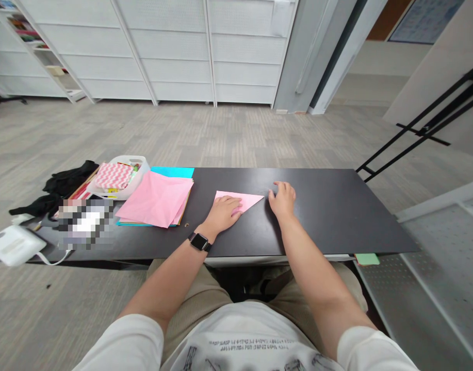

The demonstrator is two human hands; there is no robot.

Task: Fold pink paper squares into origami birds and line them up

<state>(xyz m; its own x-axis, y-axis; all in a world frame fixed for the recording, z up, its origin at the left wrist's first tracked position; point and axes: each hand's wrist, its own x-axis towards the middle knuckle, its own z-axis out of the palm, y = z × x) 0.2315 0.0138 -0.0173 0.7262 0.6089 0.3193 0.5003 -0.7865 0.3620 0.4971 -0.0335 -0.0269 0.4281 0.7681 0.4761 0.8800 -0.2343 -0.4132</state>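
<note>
A pink paper sheet folded into a triangle [247, 199] lies on the black table [337, 206]. My left hand [223, 213], with a dark watch on its wrist, lies flat on the triangle's left part, fingers stretched out. My right hand [282, 199] rests on the table just right of the triangle's pointed tip, fingers loosely curled and touching the tabletop by the tip. Neither hand lifts anything.
A stack of pink and blue paper sheets [157, 201] lies to the left, behind it a white basket [122, 175] with patterned papers. Black cloth [62, 185] and a white device [12, 245] sit at the far left. A green note [367, 258] sticks under the table's front edge.
</note>
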